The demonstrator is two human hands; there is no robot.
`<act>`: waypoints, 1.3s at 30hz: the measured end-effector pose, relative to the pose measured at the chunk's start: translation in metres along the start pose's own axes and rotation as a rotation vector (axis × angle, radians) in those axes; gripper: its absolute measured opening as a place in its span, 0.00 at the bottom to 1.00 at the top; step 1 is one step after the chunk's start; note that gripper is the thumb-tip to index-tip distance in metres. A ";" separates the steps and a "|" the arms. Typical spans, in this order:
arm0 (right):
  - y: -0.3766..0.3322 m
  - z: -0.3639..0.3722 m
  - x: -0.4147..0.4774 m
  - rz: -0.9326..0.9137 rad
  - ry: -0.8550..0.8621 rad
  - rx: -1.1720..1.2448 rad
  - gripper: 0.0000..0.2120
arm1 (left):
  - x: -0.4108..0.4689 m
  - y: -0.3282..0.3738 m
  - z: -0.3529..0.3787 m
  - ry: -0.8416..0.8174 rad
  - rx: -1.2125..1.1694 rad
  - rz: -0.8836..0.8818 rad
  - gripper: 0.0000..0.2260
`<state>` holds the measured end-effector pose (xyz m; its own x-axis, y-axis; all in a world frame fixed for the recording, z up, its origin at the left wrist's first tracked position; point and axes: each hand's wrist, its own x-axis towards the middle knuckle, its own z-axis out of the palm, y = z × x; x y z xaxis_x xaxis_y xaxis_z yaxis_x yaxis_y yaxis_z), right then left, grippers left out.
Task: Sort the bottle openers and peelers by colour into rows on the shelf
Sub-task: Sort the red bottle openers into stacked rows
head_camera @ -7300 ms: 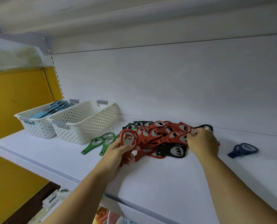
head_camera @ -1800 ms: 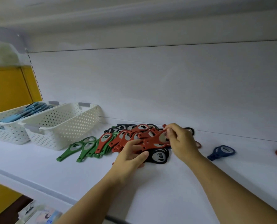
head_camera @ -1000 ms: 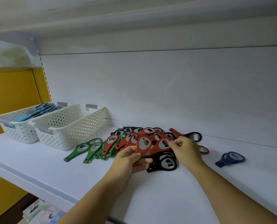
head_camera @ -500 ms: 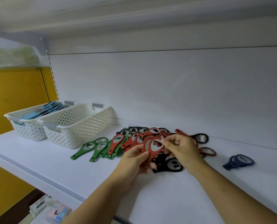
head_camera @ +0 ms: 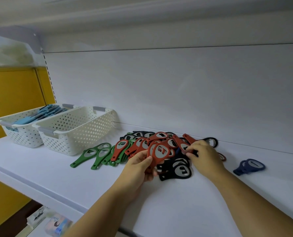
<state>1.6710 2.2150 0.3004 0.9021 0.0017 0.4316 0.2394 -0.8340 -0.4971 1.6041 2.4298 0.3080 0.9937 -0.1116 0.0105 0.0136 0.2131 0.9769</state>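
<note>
A heap of red bottle openers lies on the white shelf, over black ones. Several green openers fan out to its left. My left hand grips a small stack of red openers by their handles, heads up. My right hand pinches another red opener in the heap. A dark blue opener lies alone to the right.
Two white perforated baskets stand at the left: the nearer basket shows no contents, the farther basket holds light blue items. The shelf's back wall is close behind the heap. Packaged goods sit on a lower level.
My right hand has let go of the red stack in my left hand and moved right to pinch another red opener in the heap. My left hand keeps the stack.
</note>
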 end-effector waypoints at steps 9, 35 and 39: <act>-0.030 -0.016 -0.002 0.250 0.075 0.844 0.09 | -0.003 0.003 0.001 -0.014 -0.069 0.021 0.11; 0.044 -0.043 -0.014 0.163 -0.194 -0.219 0.24 | 0.014 0.014 0.044 -0.085 0.113 -0.011 0.11; 0.046 -0.034 -0.007 0.200 -0.149 -0.296 0.18 | 0.039 0.017 0.084 -0.080 0.036 0.015 0.10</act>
<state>1.6638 2.1573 0.3003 0.9678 -0.1152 0.2236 -0.0408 -0.9491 -0.3123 1.6339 2.3470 0.3427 0.9816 -0.1865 0.0407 -0.0064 0.1808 0.9835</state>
